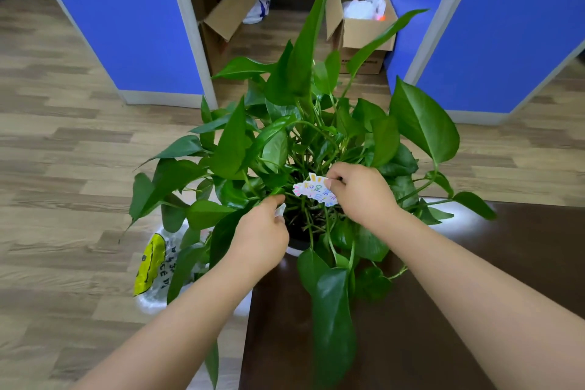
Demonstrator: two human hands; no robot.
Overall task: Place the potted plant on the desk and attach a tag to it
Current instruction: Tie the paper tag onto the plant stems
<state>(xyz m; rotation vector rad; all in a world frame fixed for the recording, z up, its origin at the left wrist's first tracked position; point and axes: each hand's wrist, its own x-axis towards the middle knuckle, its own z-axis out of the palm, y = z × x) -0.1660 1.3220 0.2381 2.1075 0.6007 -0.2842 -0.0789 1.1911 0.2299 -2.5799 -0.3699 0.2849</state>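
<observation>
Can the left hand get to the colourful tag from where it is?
Probably yes. The left hand sits among the plant's leaves right beside the tag, which the right hand holds. Only thin stems lie between them, and its fingers pinch something small and whitish.

Both hands at tag (315,191) among leaves

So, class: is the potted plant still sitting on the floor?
No, the potted plant stands on the corner of the dark desk, with both hands among its leaves.
</observation>
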